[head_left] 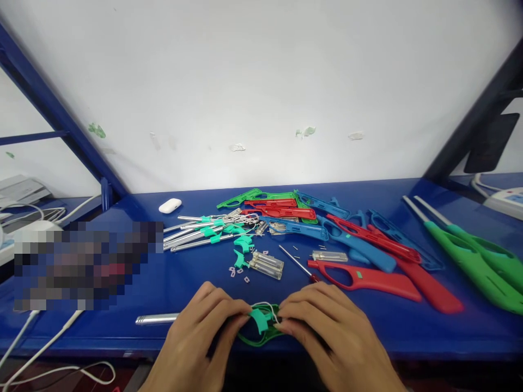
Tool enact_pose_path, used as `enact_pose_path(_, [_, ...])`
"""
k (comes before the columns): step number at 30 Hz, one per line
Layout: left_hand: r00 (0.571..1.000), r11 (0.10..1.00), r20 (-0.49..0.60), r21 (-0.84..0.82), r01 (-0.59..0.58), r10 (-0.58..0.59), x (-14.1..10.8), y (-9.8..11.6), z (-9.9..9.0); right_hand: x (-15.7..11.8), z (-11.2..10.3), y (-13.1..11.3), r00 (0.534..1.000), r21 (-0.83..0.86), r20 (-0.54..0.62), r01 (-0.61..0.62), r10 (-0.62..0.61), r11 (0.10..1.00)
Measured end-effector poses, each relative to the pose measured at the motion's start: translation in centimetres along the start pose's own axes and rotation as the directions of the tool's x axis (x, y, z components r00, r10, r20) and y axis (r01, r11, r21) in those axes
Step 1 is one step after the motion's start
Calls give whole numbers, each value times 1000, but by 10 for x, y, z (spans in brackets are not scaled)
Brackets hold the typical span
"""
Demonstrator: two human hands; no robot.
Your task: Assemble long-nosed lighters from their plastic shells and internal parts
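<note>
Gripping a green half-shell at the near edge of a crowded blue table

The left hand (208, 321) and right hand (322, 321) are pinching a thin green plastic half-shell (255, 342) between fingers and thumbs, one at each end, and are hiding much of it. A curved turquoise plastic trigger (260, 320) is sitting in the shell between the fingertips, with a thin white wire (273, 313) looping beside it. A silver metal tube (157, 319) is running out past the left hand, which is covering its inner end; whether it is joining the shell, one cannot tell.

Just beyond the right hand's knuckles, a screwdriver with a thin metal shaft (295, 260) is lying close, its red handle mostly hidden. Beyond the shell, clear plastic tanks (266, 265) are lying near small pale pink bits (246, 280), with silver tubes bearing turquoise triggers (196, 234) heaping farther back. To the right, red plastic casings (379, 284) and blue plastic casings (363, 247) are overlapping, while two green lighters (461, 245) are resting at the far right. A white rounded case (170, 206) is lying at the back left, and a blurred patch is masking the table (196, 283) at left.
</note>
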State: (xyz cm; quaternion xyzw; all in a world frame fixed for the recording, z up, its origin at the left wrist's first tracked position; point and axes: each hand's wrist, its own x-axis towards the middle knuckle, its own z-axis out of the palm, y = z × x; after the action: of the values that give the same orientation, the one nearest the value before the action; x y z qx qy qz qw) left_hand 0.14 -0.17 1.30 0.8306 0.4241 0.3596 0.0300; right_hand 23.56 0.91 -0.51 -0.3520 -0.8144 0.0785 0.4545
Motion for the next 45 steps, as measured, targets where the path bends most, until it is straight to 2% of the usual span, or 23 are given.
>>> enact_pose_path(7, [1000, 1000, -7, 3, 4, -4, -2, -3, 5, 0, -2, 3, 998, 53, 52, -32, 29, 998])
enact_pose_path(18, [999, 1000, -34, 1, -19, 19, 2, 1, 3, -1, -4, 2, 997, 160, 36, -66, 61, 985])
enact_pose_path(26, [998, 998, -23, 6, -64, 64, 0, -3, 2, -5, -3, 4, 998, 103, 52, -28, 23, 994])
enact_pose_path(36, [997, 997, -25, 24, -72, 73, 0, -4, 4, -6, -1, 2, 1000, 10, -13, 9, -8, 1000])
enact_pose_path(45, [992, 992, 24, 15, -124, 124, -1, 1, -2, -7, -7, 3, 999, 7, 53, 5, -5, 1000])
